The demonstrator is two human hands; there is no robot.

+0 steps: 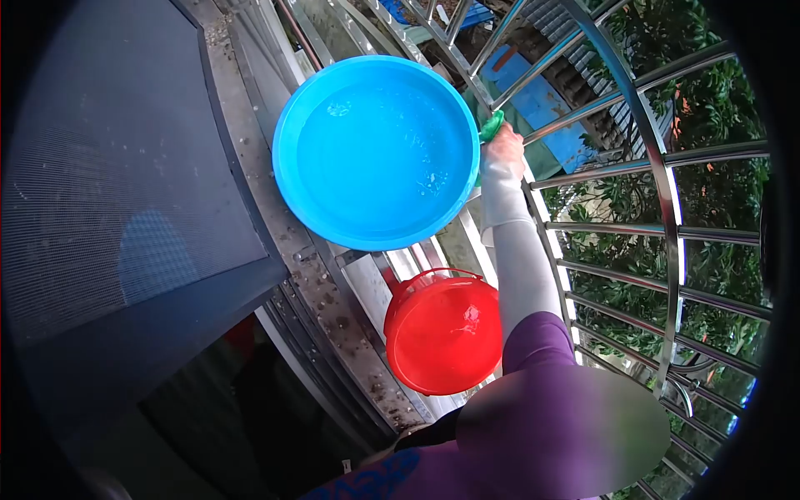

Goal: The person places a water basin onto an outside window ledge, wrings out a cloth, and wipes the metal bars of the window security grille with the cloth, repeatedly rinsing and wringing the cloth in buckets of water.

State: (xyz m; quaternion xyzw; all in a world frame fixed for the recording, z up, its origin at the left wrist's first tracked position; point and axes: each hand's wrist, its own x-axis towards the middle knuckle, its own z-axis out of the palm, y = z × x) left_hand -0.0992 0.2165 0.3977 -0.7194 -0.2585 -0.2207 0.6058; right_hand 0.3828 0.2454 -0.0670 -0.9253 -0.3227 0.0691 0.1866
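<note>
My right hand point(503, 148) reaches up past the right side of a blue basin point(375, 158) that holds water. Its fingers are closed on a green cloth point(492, 126), between the basin's rim and the metal railing. The lower part of the fingers' grip is hard to make out. Below the basin stands a red bucket point(446, 337) with liquid in it, its handle lying over the upper rim, beside my forearm in a white sleeve. My left hand is out of view.
A curved metal railing point(654, 150) runs down the right side, with leaves and roofs beyond it. On the left are a mesh screen point(100, 192) and a dirty window ledge point(321, 312). Metal slats lie under the basin and bucket.
</note>
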